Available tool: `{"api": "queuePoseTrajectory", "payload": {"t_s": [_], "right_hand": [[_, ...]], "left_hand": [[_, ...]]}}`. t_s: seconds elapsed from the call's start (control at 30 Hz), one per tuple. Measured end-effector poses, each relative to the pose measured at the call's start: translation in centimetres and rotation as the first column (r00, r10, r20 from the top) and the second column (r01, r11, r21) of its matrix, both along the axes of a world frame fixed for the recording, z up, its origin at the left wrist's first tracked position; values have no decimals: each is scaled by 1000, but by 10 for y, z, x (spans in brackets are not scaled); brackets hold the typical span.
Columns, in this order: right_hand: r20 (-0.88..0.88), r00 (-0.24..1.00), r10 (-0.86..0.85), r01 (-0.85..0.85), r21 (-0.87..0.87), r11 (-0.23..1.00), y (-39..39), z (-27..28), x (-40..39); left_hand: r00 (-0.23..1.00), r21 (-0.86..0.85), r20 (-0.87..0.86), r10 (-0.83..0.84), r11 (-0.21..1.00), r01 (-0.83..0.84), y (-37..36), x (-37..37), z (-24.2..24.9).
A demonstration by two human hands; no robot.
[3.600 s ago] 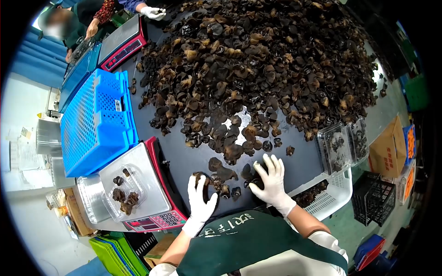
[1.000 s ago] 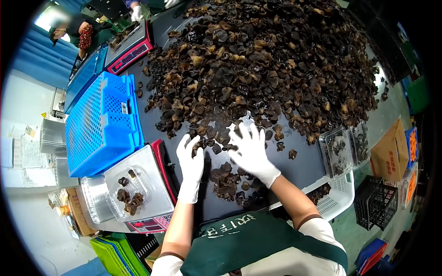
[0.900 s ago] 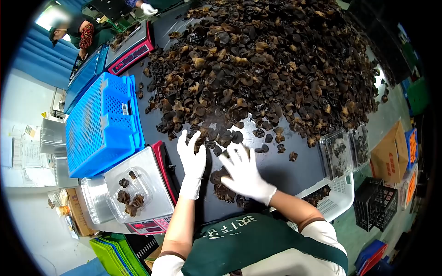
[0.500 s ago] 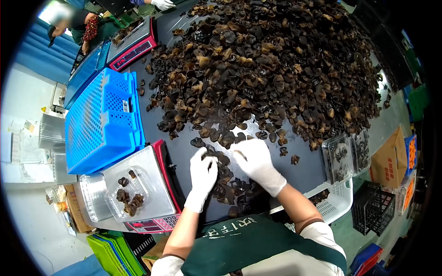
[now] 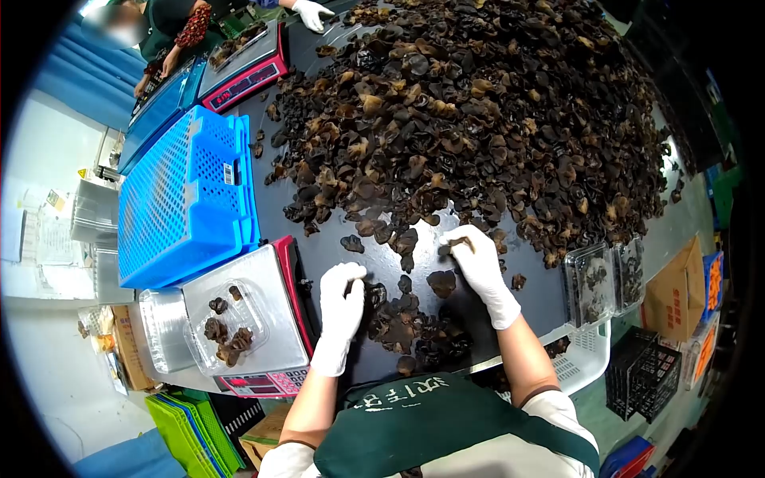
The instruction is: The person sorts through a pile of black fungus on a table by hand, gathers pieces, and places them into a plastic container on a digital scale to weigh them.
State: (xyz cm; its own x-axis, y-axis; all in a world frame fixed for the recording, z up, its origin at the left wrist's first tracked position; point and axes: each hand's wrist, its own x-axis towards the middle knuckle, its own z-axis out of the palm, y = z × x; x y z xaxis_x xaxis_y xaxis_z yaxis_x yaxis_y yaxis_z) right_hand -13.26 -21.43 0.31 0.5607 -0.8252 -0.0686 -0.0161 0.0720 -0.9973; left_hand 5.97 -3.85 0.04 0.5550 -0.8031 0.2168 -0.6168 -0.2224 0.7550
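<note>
Both my hands wear white gloves over the dark table. My left hand (image 5: 343, 301) is half curled, thumb and fingers apart, just left of a small heap of wood ear mushrooms (image 5: 398, 325); no piece shows in it. My right hand (image 5: 480, 267) has its fingers bent down, with a small dark wood ear piece (image 5: 444, 250) at the fingertips. A single wood ear (image 5: 441, 283) lies between the hands. Beyond them spreads a large pile of wood ears (image 5: 478, 135). On the scale (image 5: 279, 307) to the left, an open clear plastic box (image 5: 259, 319) holds several pieces.
A blue crate (image 5: 171, 207) stands behind the scale. Filled clear boxes (image 5: 590, 283) are at the right, above a white basket (image 5: 594, 354). Another scale (image 5: 247, 76) is farther back, near a co-worker's gloved hand (image 5: 311, 13) and another person (image 5: 171, 32).
My hands have moved apart, the right one to the right and the left one slightly left and down. The small heap between them is more gathered near me. The view has shifted slightly.
</note>
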Motion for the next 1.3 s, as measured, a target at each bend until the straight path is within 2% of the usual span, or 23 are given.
{"api": "queuePoseTrajectory", "payload": {"t_s": [0.03,0.07,0.13,0.2,0.27,0.33,0.4,0.47,0.53,0.57,0.6,0.63,0.67,0.7,0.73,0.8,0.87,0.93,1.0,1.07,1.13,1.2,1.3], "right_hand": [[187,982,-3,-42,233,972,-2,-9,-4],[186,982,-6,-38,232,972,-2,-14,-6],[201,978,50,-125,379,917,3,-5,-3],[-60,985,162,-163,-26,986,15,-3,13],[-225,964,142,-201,-269,942,27,-10,31],[-443,896,-24,-310,-665,680,35,-38,46],[-390,920,-41,-265,-695,668,32,-45,48],[-245,967,69,-164,-390,906,26,-30,35],[-293,916,272,-325,-150,934,9,17,1],[-315,819,480,-477,91,874,-2,33,-20],[-103,697,709,-712,20,702,-14,29,-45],[-126,492,862,-848,154,507,-21,45,-67],[-102,394,914,-847,345,404,-22,48,-83],[-239,403,884,-814,347,465,-16,60,-89],[-372,401,837,-780,340,525,-9,70,-92],[-497,510,702,-686,257,680,8,73,-85],[-490,696,525,-607,-11,795,28,43,-74],[-486,771,411,-530,-131,838,46,24,-47],[-410,882,231,-398,-387,832,62,11,-23],[-379,918,113,-305,-499,811,77,-10,-1],[-463,878,124,-372,-495,785,81,-22,10],[-519,837,176,-458,-485,745,82,-25,15],[-290,941,177,-299,-462,835,70,-8,4]], "left_hand": [[997,-6,-63,41,999,-42,-7,5,-6],[989,-10,-126,80,997,-81,-15,10,-12],[989,-94,-143,36,994,-49,-32,20,-21],[990,-126,-136,41,990,-58,-47,23,-29],[995,-107,-95,-2,994,-9,-60,23,-23],[1000,-90,-12,11,996,-12,-66,18,-22],[1000,-102,-31,1,995,-4,-64,16,-16],[999,-109,-52,-4,994,-2,-56,16,-14],[977,-78,-208,-40,997,24,-40,19,-16],[984,20,-172,-45,999,50,-31,17,-15],[984,85,-171,-49,994,64,-27,8,1],[986,161,-141,-84,981,107,-23,1,14],[986,235,-114,-125,961,149,-19,-5,21],[979,191,-48,-196,961,201,-14,-8,14],[962,239,-80,-262,932,274,-14,-13,21],[914,264,52,-403,888,376,-13,-16,23],[899,277,88,-429,877,392,-8,-16,16],[822,257,306,-480,873,414,0,-13,3],[843,251,291,-452,886,389,5,-12,8],[940,218,77,-332,926,309,7,-7,17],[986,181,-27,-167,969,169,17,-2,20],[954,144,-300,26,989,18,26,1,8],[964,168,-264,33,986,12,34,9,2]]}}
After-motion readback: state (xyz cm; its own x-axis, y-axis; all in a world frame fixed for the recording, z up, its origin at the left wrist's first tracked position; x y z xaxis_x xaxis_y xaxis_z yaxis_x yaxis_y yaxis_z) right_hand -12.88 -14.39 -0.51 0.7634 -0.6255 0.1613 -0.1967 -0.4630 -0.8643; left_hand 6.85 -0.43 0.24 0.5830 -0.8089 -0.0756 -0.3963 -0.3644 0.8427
